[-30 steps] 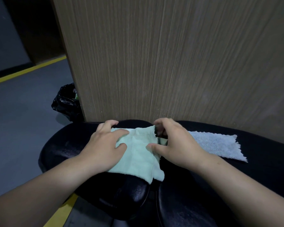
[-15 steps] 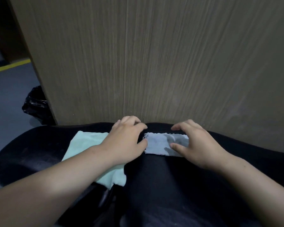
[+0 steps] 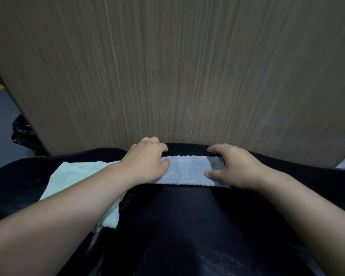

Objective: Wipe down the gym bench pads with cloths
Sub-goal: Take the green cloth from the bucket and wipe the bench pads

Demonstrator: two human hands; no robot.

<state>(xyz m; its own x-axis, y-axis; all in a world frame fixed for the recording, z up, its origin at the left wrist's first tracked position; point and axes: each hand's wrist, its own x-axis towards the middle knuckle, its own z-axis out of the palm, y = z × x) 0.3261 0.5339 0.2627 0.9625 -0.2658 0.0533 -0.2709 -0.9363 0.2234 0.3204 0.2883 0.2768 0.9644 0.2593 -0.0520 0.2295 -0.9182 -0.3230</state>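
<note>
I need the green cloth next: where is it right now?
Head view, left side: the green cloth lies on the black bench pad, partly under the left forearm, just left of the white cloth.

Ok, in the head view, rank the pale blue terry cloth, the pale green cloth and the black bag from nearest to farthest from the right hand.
1. pale blue terry cloth: touching the right hand, just to its left.
2. pale green cloth: further left, beyond the left hand.
3. black bag: far left, by the wood panel's edge.
</note>
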